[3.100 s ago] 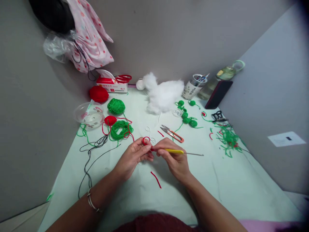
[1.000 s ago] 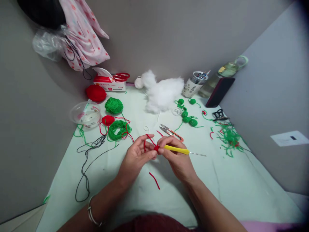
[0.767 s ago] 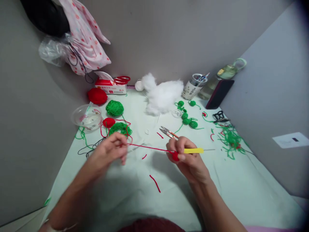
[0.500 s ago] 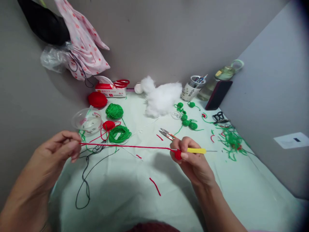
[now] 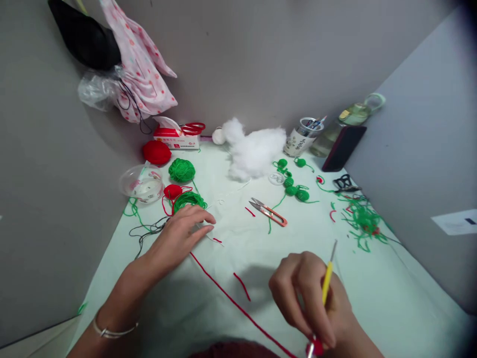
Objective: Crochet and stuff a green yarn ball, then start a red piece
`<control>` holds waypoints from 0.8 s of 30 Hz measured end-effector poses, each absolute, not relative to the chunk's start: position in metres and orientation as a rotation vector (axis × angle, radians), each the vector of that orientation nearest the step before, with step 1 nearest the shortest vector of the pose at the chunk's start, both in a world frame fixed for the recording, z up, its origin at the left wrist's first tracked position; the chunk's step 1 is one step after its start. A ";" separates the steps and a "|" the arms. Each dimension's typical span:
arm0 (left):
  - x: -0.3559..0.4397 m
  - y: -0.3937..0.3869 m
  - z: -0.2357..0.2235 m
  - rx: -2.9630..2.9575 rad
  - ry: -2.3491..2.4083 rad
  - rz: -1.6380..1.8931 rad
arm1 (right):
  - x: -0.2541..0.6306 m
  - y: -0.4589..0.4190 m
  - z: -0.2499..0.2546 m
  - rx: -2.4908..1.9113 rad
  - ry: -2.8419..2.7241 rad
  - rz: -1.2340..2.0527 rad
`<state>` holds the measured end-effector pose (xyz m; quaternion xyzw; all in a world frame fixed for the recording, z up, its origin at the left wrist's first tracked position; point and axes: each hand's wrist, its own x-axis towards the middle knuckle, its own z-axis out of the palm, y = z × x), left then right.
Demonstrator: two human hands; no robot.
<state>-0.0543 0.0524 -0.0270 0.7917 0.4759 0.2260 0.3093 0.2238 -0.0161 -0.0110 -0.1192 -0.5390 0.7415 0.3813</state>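
My right hand is closed around a yellow-handled crochet hook, its metal tip pointing up. A small red crocheted piece shows under the fingertips at the bottom edge, partly hidden by the hand. From near it, a red yarn strand runs up and left across the cloth to beneath my left hand. That hand lies over the table, thumb and fingers apart, in front of a green yarn coil. Thread snips with orange handles rest between the hands, beyond a red yarn scrap.
Left: a green yarn ball, red yarn ball, clear plastic bowl, and tissue box with red scissors. White stuffing sits at the back. Right: green crocheted pieces, pen can, phone, yarn scraps.
My left hand has let the taut strand go slack and moved right, its fingers opening. My right hand has come down and nearer with the hook and red piece, uncovering the snips.
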 end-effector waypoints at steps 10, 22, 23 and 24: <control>-0.012 0.012 -0.039 2.280 0.973 0.348 | 0.216 -0.010 -0.004 -0.256 -1.485 1.846; -0.039 0.061 -0.030 2.135 1.510 0.214 | 0.211 -0.010 -0.017 -0.147 -1.321 1.972; -0.037 0.065 -0.034 2.117 1.524 0.224 | 0.210 -0.011 -0.019 -0.135 -1.298 1.971; -0.034 0.068 -0.038 2.098 1.528 0.249 | 0.208 -0.011 -0.021 -0.124 -1.294 1.972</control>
